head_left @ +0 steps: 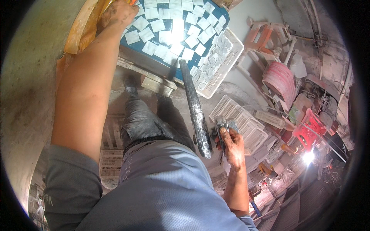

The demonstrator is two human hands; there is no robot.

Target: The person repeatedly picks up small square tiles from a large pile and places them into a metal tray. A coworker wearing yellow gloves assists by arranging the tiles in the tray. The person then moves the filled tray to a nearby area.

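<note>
My left hand is curled at the far left edge of a blue work surface; a bit of orange shows by its fingertips, and what it grips is hidden. Many square white-grey tiles lie scattered flat over the blue surface, a few overlapping. Down at the right, away from that surface, my right hand is closed around a small grey block-like piece, thumb pressed along it. A second greyish piece shows beside it; whether they are tiles I cannot tell.
A black, scuffed pipe slants between the blue surface and my right hand. Against the surface's right side is a white plastic basket full of small tile pieces. Stacked white crates, a red crate and a wooden stool stand to the right.
</note>
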